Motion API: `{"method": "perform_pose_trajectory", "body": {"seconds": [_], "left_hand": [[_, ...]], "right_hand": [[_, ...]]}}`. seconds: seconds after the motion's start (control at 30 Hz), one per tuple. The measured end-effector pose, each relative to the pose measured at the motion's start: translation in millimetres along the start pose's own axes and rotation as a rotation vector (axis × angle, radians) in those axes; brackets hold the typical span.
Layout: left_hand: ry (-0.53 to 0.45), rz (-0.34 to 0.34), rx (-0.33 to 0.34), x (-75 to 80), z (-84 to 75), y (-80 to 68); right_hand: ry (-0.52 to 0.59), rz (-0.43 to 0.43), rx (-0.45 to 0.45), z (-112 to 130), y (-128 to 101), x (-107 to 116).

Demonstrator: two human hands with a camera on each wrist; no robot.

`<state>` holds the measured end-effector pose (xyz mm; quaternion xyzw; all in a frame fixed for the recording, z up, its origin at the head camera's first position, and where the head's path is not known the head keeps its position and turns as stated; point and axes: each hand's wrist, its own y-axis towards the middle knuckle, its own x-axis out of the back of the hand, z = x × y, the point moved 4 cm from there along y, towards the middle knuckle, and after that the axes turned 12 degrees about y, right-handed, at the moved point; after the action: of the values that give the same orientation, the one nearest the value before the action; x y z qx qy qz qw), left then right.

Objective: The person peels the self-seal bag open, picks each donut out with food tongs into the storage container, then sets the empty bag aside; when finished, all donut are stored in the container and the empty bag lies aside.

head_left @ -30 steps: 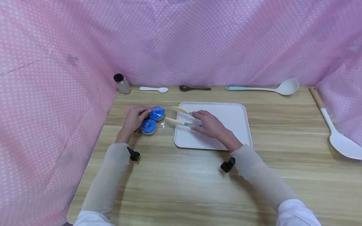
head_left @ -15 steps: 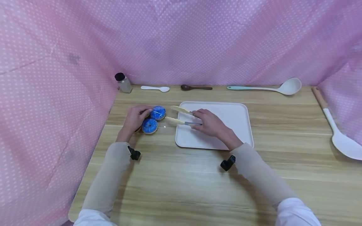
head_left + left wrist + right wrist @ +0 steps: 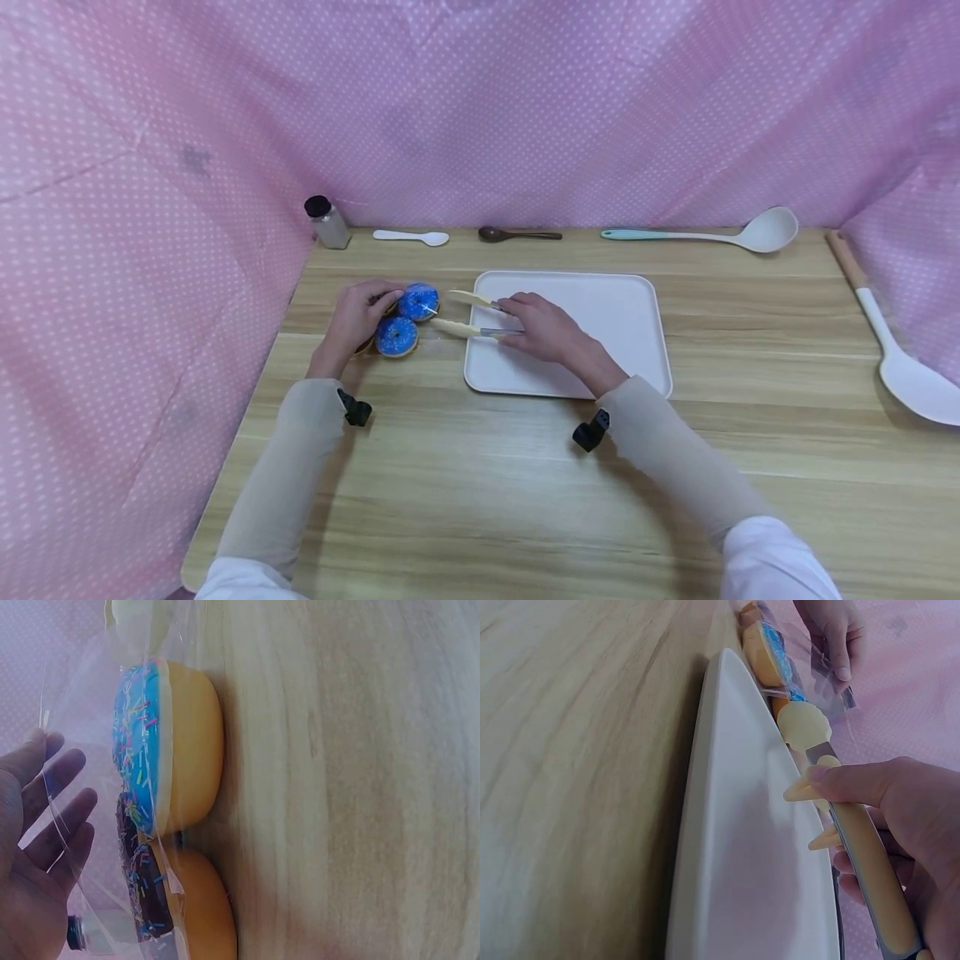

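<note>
Pink dotted cloth (image 3: 480, 108) hung beyond left hand (image 3: 352, 321), which pinched clear plastic film (image 3: 86, 697) shrouding blue-iced doughnuts (image 3: 396, 336); right hand (image 3: 551, 329) clasped cream-tipped tongs (image 3: 465, 330).

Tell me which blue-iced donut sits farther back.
The back donut, beside the thumb tip of the left hand; the front donut sits nearer the head camera.

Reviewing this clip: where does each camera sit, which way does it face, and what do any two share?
Head: worn on the head, looking forward and down at the table; left hand, right hand and sleeves show.
Left wrist: on that wrist, looking sideways-on at plastic-covered donuts; only the left hand shows.
Right wrist: on that wrist, looking over the tray and tongs; right hand near, left beyond.
Shared: both wrist views include the left hand and donuts.
</note>
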<state>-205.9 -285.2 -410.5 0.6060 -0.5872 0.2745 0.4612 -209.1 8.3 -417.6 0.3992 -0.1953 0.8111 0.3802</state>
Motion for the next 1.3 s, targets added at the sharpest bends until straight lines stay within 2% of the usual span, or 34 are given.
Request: {"method": "perform_pose_trajectory", "body": {"seconds": [0.3,0.6,1.0,1.3], "left_hand": [[0.000,0.006,0.000,0.3,-0.4,-0.5],[-0.002,-0.012,-0.028,1.3,-3.8,-1.1],[0.003,-0.008,-0.004,2.0,-5.6,-1.3],[0.005,-0.012,-0.003,1.1,-2.3,-0.7]], "right_hand": [[0.021,0.009,0.001,3.4,12.1,-8.2],[0.021,0.016,-0.029,7.0,18.9,-12.1],[-0.011,0.000,-0.018,8.7,20.4,-16.3],[-0.034,0.006,-0.031,10.1,16.2,-9.7]]}}
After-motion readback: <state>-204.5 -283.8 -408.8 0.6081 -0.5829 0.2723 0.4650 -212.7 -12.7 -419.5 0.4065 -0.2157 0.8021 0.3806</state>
